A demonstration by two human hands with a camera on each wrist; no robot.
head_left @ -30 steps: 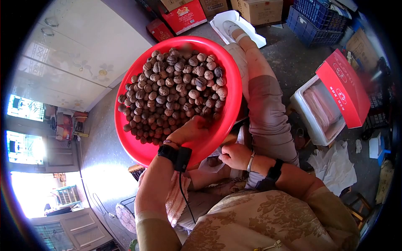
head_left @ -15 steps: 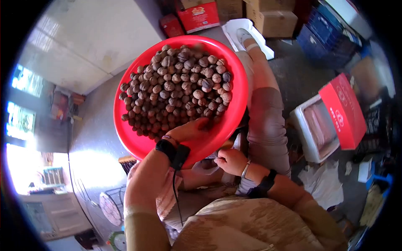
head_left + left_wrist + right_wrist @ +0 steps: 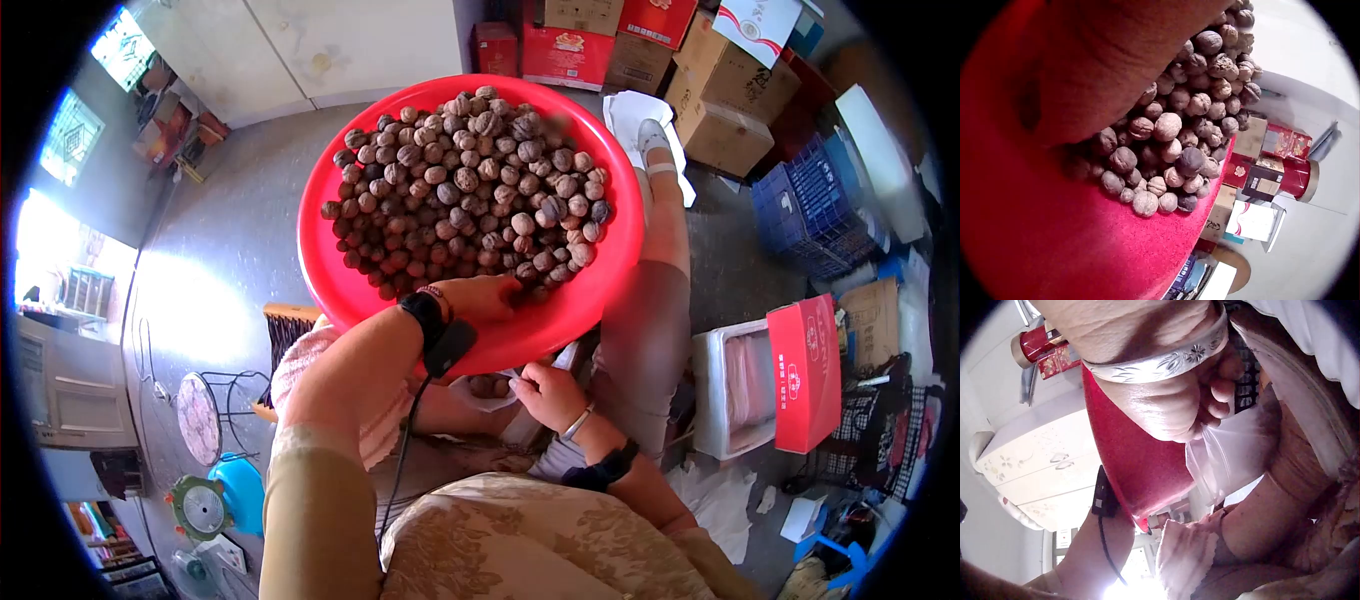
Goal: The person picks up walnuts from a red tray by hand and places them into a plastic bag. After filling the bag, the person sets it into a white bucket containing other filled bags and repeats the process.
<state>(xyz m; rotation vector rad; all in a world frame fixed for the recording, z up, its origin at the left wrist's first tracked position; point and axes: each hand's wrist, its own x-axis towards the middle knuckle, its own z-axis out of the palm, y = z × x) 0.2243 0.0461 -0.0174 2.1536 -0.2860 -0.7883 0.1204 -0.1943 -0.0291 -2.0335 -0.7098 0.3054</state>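
A wide red plastic basin (image 3: pixel 316 240) is heaped with brown walnuts (image 3: pixel 465 180), and its near side shows bare red plastic. My left hand (image 3: pixel 478 297) reaches over the near rim to the lower edge of the heap, its fingertips hidden among the nuts. In the left wrist view, part of that hand (image 3: pixel 1116 69) covers some walnuts (image 3: pixel 1166 128). Just below the basin, my right hand (image 3: pixel 553 395) grips the edge of a clear plastic bag (image 3: pixel 1229 456) with curled fingers. A few walnuts (image 3: pixel 488 385) show inside the bag.
On the right stands a white foam box (image 3: pixel 708 400) with a red lid (image 3: pixel 805 375) leaning on it. Blue crates (image 3: pixel 810 205) and cardboard boxes (image 3: pixel 725 135) are stacked farther back. To the left are a brush (image 3: pixel 288 335), a round stool (image 3: pixel 199 420) and a fan (image 3: pixel 200 507).
The head view has turned, so the basin appears farther right. My left hand stays at the near edge of the walnuts, and my right hand stays by the bag.
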